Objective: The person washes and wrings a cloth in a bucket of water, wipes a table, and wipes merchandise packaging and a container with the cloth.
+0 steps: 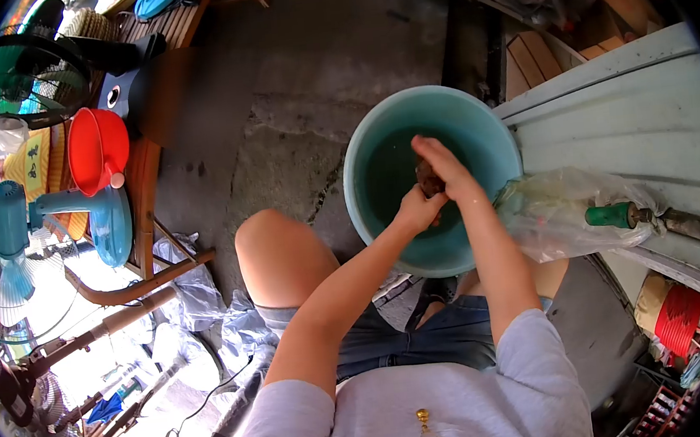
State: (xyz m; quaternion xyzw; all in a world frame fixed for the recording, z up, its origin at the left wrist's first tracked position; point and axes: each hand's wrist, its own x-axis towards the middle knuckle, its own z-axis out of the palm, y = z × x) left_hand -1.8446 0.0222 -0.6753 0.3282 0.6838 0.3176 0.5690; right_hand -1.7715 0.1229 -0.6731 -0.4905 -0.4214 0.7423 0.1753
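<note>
"Standing on the floor (269, 83) in front of the seated person (441, 378): one teal tub (352, 176), round, upright. Just beside its right rim, a clear plastic bag (547, 208)."

"And the hands?"

"Both over the tub's opening. Right hand (445, 169): fingers extended, laid against a brown item; whether its grip closes, I cannot tell. Left hand (418, 210): grip clamped on the same item."

"Location of the brown item (427, 179)?"

"Between the two hands, above the tub's interior. Partly covered by fingers; kind not identifiable."

Both bare arms (499, 265) stretch forward, the left hand (418, 210) curled beside the right hand (444, 165) (its fingers (425, 145) nearly straight).
</note>
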